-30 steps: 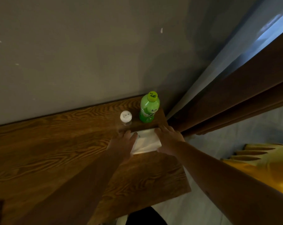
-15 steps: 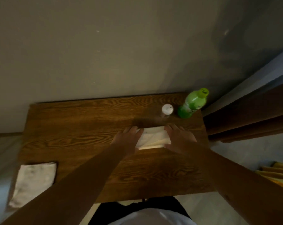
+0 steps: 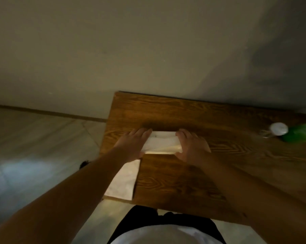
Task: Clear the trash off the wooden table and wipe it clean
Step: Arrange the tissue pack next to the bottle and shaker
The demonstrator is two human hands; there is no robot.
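While pressed flat, folded cloth [image 3: 162, 143] lies between left hand [image 3: 133, 144], right hand [image 3: 192, 147]

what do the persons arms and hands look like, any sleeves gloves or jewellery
Both forearms are bare, with no sleeves in view. The left hand and right hand wear no gloves. No rings, watch or bracelets show, though the picture is dim and blurred.

table [image 3: 192, 173]: brown, dark wavy grain | cloth [image 3: 162, 142]: white (cream fold) | bottle [image 3: 301, 132]: green | wall [image 3: 131, 50]: grey
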